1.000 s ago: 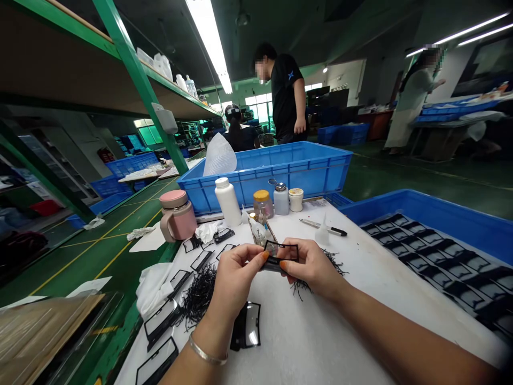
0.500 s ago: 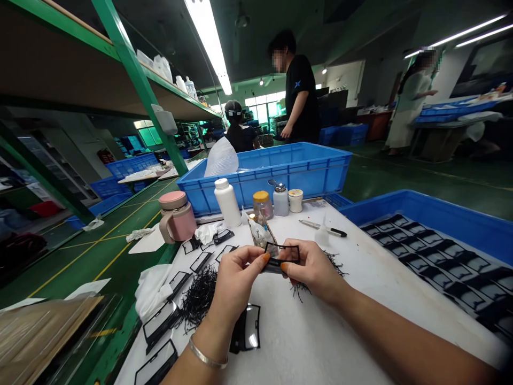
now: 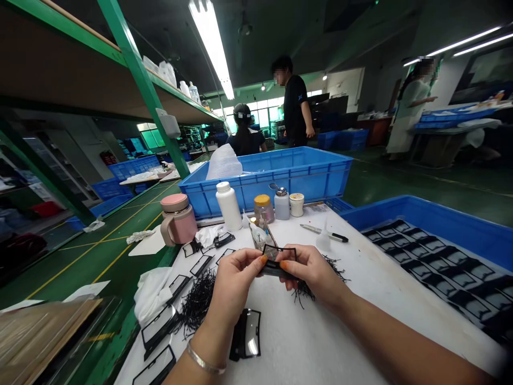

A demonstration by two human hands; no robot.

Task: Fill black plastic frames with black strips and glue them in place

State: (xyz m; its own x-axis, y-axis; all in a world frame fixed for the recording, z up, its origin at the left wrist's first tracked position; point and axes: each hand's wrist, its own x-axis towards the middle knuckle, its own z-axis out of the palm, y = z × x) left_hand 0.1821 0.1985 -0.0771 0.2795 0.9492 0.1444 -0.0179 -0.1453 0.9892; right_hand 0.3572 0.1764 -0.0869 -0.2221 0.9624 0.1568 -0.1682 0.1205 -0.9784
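Observation:
Between my two hands is a small black frame with a clear window [image 3: 276, 266], held above the white tabletop. My left hand [image 3: 237, 278] pinches its left end, thumb on the near side. The right end is gripped by my right hand [image 3: 310, 267], thumb pressed on the black lower bar. A similar black framed piece [image 3: 245, 334] lies below my left wrist. Thin black strips form a pile [image 3: 199, 299] left of my left hand, and a smaller heap [image 3: 305, 291] lies partly under my right hand. More framed pieces [image 3: 160, 326] are spread along the left side.
Behind stand a pink mug [image 3: 179, 222], a white bottle [image 3: 228, 206], a yellow-lidded jar [image 3: 263, 207] and a pump bottle [image 3: 281, 206]. A utility knife [image 3: 324, 232] lies to the right. A blue crate [image 3: 288, 179] borders the back; another [image 3: 433, 211] at right holds rows of framed pieces.
Both hands keep hold of the framed piece, which has tilted slightly and shifted a little left. The right thumb has moved along its lower bar. A standing person behind has shifted posture.

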